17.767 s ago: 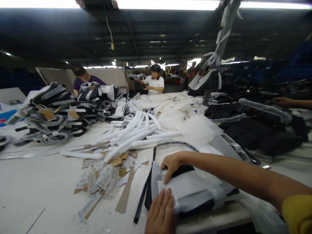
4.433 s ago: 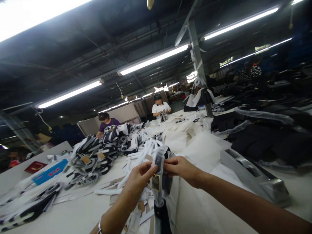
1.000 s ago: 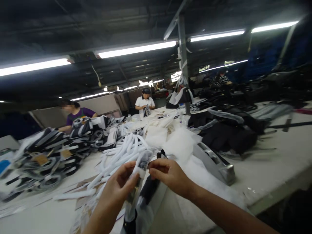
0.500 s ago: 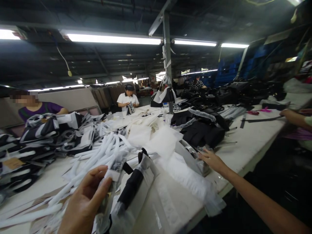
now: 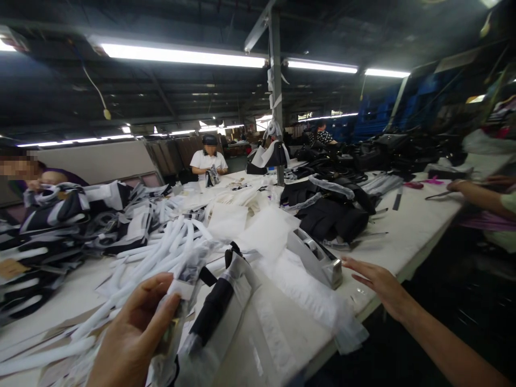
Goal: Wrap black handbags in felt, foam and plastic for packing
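Observation:
My left hand (image 5: 139, 328) pinches a white tag (image 5: 182, 289) on a clear plastic-wrapped strap at the lower left. Beside it lies a rolled black piece (image 5: 213, 309) partly covered in clear wrap and white sheet. My right hand (image 5: 379, 282) hovers over the table's edge with its fingers apart and nothing in them. Just left of its fingertips stands a grey tape dispenser (image 5: 316, 255). Crumpled white wrapping (image 5: 310, 295) stretches in front of the dispenser.
White tubes (image 5: 161, 263) and black-and-white bag parts (image 5: 80, 215) cover the left side. Black pieces (image 5: 332, 215) lie behind the dispenser. A post (image 5: 276, 97) rises mid-table. People work at the left, far side and right.
My right hand has drawn back to the right from the dispenser, which now shows more fully. My left hand keeps its hold. The person at the left has leaned over the pile.

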### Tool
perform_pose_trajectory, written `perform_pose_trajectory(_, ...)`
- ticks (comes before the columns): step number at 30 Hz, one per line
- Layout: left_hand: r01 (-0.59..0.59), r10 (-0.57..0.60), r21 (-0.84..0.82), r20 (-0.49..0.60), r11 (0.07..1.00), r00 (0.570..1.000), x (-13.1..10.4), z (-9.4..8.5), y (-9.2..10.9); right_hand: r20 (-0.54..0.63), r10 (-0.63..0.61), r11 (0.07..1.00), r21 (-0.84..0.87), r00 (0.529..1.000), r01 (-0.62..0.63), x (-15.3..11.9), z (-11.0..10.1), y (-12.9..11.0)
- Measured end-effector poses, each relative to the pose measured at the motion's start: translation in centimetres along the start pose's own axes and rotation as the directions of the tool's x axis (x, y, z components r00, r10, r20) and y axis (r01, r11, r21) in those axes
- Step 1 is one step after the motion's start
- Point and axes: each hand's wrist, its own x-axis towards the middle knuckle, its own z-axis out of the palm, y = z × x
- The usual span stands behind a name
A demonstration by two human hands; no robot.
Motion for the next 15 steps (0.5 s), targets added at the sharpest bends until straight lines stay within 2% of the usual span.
perform_pose_trajectory(5,0.029,-0.03,-0.016,-0.017,0.999,0.999,0.1,-0.1,0.0,-0.041,0.132,0.991,0.023,0.99,-0.131,-0.2,-0.2,3.1)
perform_pose_trajectory(12,-0.041,0.04,-0.088,-0.015,0.995,0.999,-0.8,0.5,0.9,-0.118,0.141,0.989,-0.029,0.983,-0.146,0.3,0.0,5.4)
perform_pose_trajectory(15,-0.126,0.128,-0.137,0.006,0.983,0.992,-1.3,1.0,1.4,-0.097,0.107,0.983,-0.136,0.989,-0.12,-0.9,2.0,5.1)
